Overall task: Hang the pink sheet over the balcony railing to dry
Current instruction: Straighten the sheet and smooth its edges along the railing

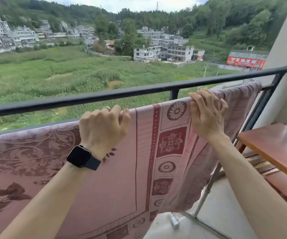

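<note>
The pink sheet (113, 187) runs off the left and bottom edges, hiding whatever carries it. The left hand (103, 125) and right hand (206, 114) lose fingertips behind its top fold. Lettering on the red sign (244, 62) is unreadable.

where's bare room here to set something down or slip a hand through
Free: the gap between the black top rail and the top edge of the pink sheet; the bare wooden tabletop at right. Crowded: the lower bar, covered by the sheet, where the left hand and right hand grip it.

bright even daylight, soft focus, curved edges
</note>
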`<state>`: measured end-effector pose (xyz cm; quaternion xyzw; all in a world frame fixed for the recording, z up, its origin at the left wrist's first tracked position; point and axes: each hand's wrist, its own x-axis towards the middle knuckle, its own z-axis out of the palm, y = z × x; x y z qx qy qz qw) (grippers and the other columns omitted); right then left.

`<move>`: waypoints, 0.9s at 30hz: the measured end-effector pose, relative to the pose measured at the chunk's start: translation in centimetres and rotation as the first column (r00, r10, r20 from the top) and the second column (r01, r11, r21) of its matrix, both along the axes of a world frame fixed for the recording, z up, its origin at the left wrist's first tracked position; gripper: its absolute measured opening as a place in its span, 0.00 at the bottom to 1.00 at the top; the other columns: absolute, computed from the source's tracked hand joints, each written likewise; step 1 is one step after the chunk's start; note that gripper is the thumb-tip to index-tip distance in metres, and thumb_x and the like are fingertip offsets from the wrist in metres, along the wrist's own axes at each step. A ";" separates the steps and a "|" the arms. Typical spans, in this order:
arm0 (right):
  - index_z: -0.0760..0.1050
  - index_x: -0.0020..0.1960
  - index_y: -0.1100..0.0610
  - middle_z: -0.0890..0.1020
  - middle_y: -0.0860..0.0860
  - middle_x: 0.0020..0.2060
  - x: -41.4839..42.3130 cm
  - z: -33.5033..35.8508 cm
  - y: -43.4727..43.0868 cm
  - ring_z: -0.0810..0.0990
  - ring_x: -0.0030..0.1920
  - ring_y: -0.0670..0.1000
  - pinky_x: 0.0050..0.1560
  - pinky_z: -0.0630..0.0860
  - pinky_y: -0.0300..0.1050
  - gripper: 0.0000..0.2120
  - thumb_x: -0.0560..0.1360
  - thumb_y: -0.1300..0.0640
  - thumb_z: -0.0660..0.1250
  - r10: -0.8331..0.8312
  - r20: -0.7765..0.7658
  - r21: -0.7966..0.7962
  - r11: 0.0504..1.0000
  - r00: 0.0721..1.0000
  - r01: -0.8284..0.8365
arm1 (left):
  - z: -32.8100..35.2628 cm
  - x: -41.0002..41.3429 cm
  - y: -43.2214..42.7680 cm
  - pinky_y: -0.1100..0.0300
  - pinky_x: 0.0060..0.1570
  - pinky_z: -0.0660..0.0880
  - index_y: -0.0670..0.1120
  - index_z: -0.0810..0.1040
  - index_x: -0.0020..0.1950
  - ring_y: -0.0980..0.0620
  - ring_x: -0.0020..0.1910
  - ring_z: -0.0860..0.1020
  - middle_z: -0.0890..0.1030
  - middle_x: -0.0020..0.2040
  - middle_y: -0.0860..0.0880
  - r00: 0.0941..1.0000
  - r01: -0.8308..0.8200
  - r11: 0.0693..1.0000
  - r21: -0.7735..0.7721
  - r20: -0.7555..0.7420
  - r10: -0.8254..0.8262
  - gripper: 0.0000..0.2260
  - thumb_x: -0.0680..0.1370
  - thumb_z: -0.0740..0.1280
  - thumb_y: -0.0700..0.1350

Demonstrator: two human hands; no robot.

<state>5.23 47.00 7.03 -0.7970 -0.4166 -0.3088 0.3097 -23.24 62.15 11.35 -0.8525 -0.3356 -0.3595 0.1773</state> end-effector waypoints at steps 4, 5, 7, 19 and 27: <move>0.69 0.71 0.45 0.71 0.47 0.69 1.4 -0.4 0.5 0.63 0.74 0.51 0.71 0.56 0.65 0.21 0.83 0.42 0.49 0.045 0.052 0.012 0.999 0.998 -0.046 | 1.3 6.7 -2.9 0.54 0.39 0.64 0.47 0.73 0.39 0.47 0.31 0.69 0.74 0.31 0.49 0.998 0.064 0.998 -0.002 -0.006 -0.064 0.20 0.81 0.51 0.59; 0.69 0.71 0.44 0.72 0.47 0.68 2.1 -0.5 0.3 0.63 0.74 0.50 0.70 0.57 0.65 0.20 0.83 0.43 0.49 0.063 0.090 -0.010 0.998 0.994 -0.063 | 1.5 9.1 -4.0 0.55 0.39 0.64 0.47 0.73 0.42 0.46 0.32 0.70 0.75 0.33 0.48 0.994 0.109 0.994 0.005 -0.031 -0.109 0.20 0.81 0.51 0.59; 0.68 0.71 0.43 0.72 0.45 0.68 4.8 -0.6 -0.6 0.65 0.73 0.49 0.70 0.57 0.64 0.19 0.84 0.43 0.49 0.069 0.141 -0.033 0.997 0.988 -0.065 | 1.5 13.9 -5.7 0.54 0.39 0.64 0.47 0.75 0.49 0.45 0.38 0.75 0.80 0.42 0.47 0.981 0.165 0.986 -0.004 -0.103 -0.164 0.20 0.81 0.51 0.60; 0.68 0.72 0.40 0.70 0.45 0.71 22.4 0.0 -8.4 0.63 0.76 0.50 0.71 0.53 0.61 0.19 0.83 0.44 0.51 0.065 0.049 -0.028 0.998 0.997 -0.064 | 2.2 33.1 -12.0 0.54 0.39 0.68 0.49 0.76 0.50 0.46 0.36 0.76 0.76 0.38 0.50 0.969 0.184 0.979 -0.090 -0.148 -0.196 0.19 0.81 0.52 0.60; 0.63 0.78 0.46 0.63 0.50 0.78 29.5 -1.2 -11.8 0.60 0.78 0.52 0.73 0.56 0.56 0.26 0.81 0.44 0.57 0.219 -0.090 0.100 0.973 0.972 -0.209 | 2.5 43.6 -16.9 0.50 0.48 0.72 0.48 0.74 0.61 0.43 0.50 0.80 0.81 0.51 0.46 0.963 0.175 0.971 -0.165 -0.174 -0.203 0.21 0.80 0.57 0.62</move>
